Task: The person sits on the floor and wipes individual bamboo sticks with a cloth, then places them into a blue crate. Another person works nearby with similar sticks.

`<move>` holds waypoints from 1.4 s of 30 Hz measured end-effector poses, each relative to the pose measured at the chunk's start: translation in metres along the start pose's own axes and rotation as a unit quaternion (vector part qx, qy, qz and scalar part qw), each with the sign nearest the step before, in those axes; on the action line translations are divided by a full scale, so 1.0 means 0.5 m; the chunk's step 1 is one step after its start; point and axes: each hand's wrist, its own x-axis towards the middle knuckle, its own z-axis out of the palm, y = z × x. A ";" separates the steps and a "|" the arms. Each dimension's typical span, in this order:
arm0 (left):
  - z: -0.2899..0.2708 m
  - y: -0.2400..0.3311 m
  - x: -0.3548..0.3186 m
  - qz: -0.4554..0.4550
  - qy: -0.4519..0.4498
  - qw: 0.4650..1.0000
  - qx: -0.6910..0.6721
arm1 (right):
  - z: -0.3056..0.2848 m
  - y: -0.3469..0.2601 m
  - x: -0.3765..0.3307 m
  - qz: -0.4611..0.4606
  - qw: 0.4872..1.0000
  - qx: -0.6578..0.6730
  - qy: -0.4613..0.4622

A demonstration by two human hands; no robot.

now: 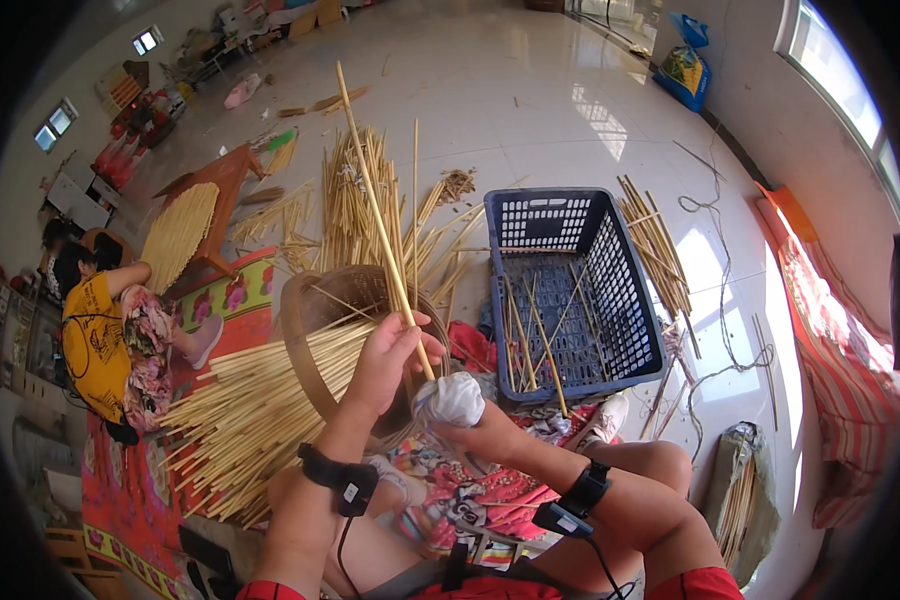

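Observation:
A long straw-coloured stalk [369, 185] slants upward and away in front of me. My left hand [388, 358] is closed round it near its lower part, thumb and fingers pinching it. My right hand [478, 430] is wrapped round a crumpled white cloth [450, 398], which covers the stalk's lower end. A brown woven basket [315, 372] with a broad rim is just beyond and left of my left hand. A thick spread of similar stalks [245, 410] sticks out of it toward the left.
A dark blue plastic crate [653, 345] holding a few stalks stands right of centre. Stalk bundles lie beyond the basket [355, 190] and beside the crate [655, 240]. A cord [727, 290] trails along the right floor. Another person in a yellow shirt [100, 335] sits at the left.

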 end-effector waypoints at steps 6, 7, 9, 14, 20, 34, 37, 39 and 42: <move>-0.053 0.036 0.020 0.188 0.169 0.964 -0.081 | -0.001 0.005 -0.013 0.006 0.959 -0.276 -0.065; -0.068 0.046 0.020 0.210 0.178 0.959 -0.067 | 0.001 0.009 -0.022 0.001 0.947 -0.314 -0.070; -0.072 0.056 0.020 0.232 0.188 0.953 -0.050 | 0.007 0.022 -0.036 0.049 0.881 -0.452 -0.134; -0.023 0.040 0.026 0.143 0.144 0.978 -0.049 | 0.004 0.068 -0.067 0.048 0.734 -0.628 -0.253; 0.089 -0.004 0.023 -0.097 -0.072 0.991 0.063 | 0.039 0.083 -0.080 0.020 0.692 -0.655 -0.302; 0.216 -0.210 0.100 -0.252 -0.159 0.952 -0.070 | 0.007 0.081 -0.101 0.038 0.721 -0.629 -0.289; 0.232 -0.230 0.111 -0.224 -0.168 0.960 -0.014 | 0.004 0.051 -0.102 0.043 0.725 -0.628 -0.279; 0.235 -0.239 0.108 -0.206 -0.144 0.966 0.064 | 0.009 0.027 -0.096 0.083 0.716 -0.631 -0.286; 0.213 -0.233 0.110 -0.178 -0.178 0.962 0.109 | 0.008 0.023 -0.091 0.106 0.703 -0.638 -0.295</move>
